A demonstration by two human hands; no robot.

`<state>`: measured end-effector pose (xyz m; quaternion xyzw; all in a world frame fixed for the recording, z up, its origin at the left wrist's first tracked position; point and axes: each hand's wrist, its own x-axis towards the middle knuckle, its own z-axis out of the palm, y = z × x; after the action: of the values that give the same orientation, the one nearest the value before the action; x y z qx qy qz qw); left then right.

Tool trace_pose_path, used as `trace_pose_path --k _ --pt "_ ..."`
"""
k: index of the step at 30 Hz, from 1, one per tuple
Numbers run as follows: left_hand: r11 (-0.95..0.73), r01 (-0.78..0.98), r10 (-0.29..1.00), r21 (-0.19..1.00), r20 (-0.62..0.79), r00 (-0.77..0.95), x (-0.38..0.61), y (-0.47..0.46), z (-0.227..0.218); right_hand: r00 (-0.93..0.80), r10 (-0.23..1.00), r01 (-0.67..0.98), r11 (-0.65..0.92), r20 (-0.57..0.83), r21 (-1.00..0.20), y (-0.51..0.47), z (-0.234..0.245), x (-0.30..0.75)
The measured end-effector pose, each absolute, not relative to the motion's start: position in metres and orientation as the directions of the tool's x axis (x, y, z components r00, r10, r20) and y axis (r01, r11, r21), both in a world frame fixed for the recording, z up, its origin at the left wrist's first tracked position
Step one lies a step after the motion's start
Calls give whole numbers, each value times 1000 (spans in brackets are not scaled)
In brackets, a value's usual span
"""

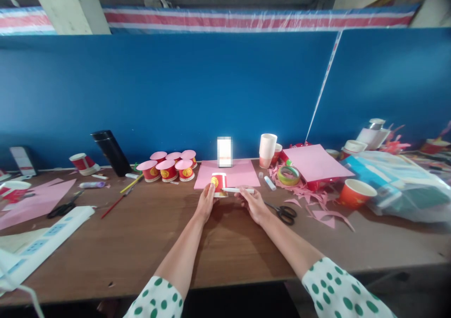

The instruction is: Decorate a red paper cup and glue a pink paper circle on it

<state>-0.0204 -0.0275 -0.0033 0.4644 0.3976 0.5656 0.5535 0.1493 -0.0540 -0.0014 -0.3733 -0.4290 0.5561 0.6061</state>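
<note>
Near the middle of the table, my left hand [206, 202] is closed around the left side of a red and white paper cup [219, 182] with a yellow emblem. My right hand [252, 202] pinches a slim white pen-like stick [235, 190], whose tip reaches the cup's right side; whether they touch I cannot tell. Behind the cup lies a stack of pink paper [243, 172]. Several red cups topped with pink paper discs [167, 171] stand to the left. Black-handled scissors [286, 213] lie just right of my right hand.
Right of centre are stacked white cups [268, 146], green tape [289, 175], pink scraps [310, 196], an orange cup [356, 193] and a plastic bag [405, 182]. Leftward are a black bottle [112, 152], a red brush [114, 205] and pink sheets [42, 200]. A blue partition [211, 83] rises behind.
</note>
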Motion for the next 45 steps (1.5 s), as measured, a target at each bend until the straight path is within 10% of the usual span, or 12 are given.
trace_pose_path --k 45 --pt "-79 -255 994 964 97 58 -21 -27 -5 8 994 -325 109 112 -939 -54 -1 149"
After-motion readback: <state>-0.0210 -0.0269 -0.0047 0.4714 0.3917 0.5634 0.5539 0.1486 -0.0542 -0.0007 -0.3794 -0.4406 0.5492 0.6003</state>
